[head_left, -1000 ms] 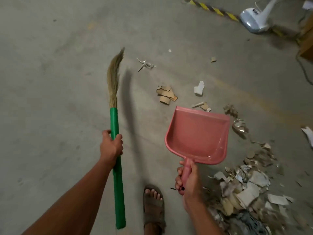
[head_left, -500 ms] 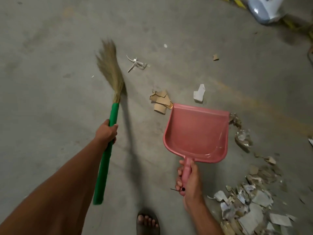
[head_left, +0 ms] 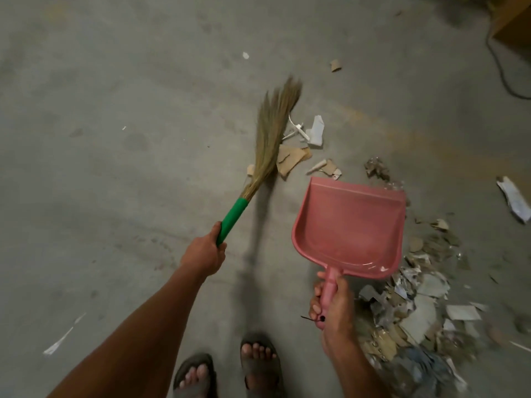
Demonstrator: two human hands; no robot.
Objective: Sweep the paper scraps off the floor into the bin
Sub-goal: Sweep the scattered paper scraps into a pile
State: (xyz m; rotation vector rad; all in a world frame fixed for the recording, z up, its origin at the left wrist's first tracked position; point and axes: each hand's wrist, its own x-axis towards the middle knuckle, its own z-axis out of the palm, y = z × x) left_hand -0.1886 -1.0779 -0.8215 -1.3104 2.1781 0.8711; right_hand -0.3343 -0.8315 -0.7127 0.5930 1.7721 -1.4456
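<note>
- Two hands are in view, each wrapped around a tool above a grey concrete floor (head_left: 109,116).
- Left hand (head_left: 204,255) is closed around the green handle (head_left: 232,219) of a broom (head_left: 271,136), arm stretched forward.
- Broom slants up and to the right; its straw bristles fan out and look blurred, their right edge touching a tan cardboard scrap (head_left: 291,159).
- Just right of the bristles lie a white folded scrap (head_left: 316,130) and a thin white strip (head_left: 297,130), close together.
- Right hand (head_left: 334,304) is clenched on the handle of a pink dustpan (head_left: 349,225), whose open lip points away from the person.
- Dustpan pan looks empty apart from a small white fleck near its back right corner; whether it touches the floor, I cannot tell.
- Small cardboard bits (head_left: 326,168) sit just beyond the dustpan's lip.
- Big pile of scraps (head_left: 416,314), white and brown, spreads on the floor right of the dustpan and right hand.
- One white scrap (head_left: 514,201) lies apart near the right edge; a small brown piece (head_left: 335,65) lies farther out.
- Two sandalled feet (head_left: 227,369) stand at the bottom, between the arms.
- Dark cable (head_left: 501,73) curves along the floor at top right, beside a brown box (head_left: 514,21).
- No bin shows.
</note>
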